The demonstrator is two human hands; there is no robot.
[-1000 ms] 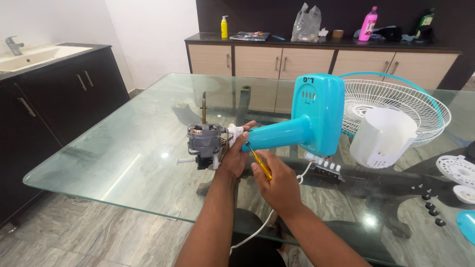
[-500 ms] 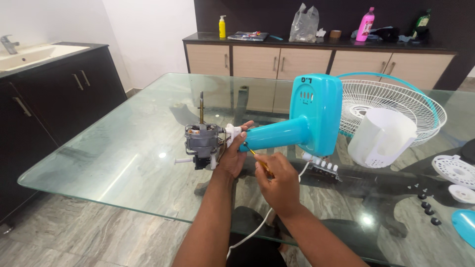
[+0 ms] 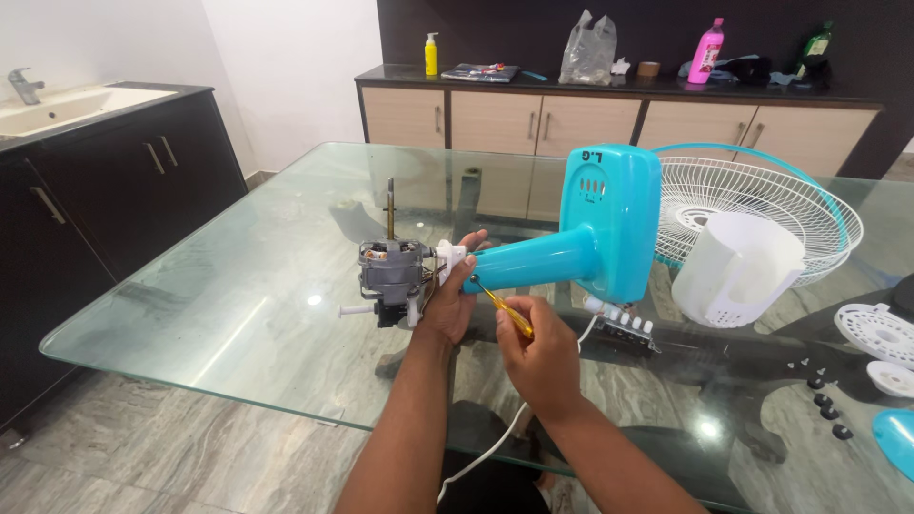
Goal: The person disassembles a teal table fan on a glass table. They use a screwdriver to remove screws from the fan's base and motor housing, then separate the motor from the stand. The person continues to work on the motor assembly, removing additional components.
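Left hand: left hand closed around the narrow end of the turquoise fan neck, right where it joins the motor; thumb lies over the white connector piece.
Right hand: right hand closed on a small screwdriver with a yellow handle — shaft angled up and left, tip at the underside of the neck just beside the left hand's fingers.
Fan neck: held above the glass, roughly level, widening to the right into the boxy turquoise housing, which rests on the worktop.
Motor: bare grey fan motor at the left end of the neck, its spindle pointing straight up; a short white knob sticks out low on its left side.
Switch block: row of white push buttons on the glass just under the housing; white power cord runs from there down past the right wrist.
Worktop: glass worktop, floor tiles visible through it.
Right of housing: white wire fan grille lying flat, a white plastic motor cover standing on it.
Far right edge: white round parts and a few small black screws — well apart from both hands.
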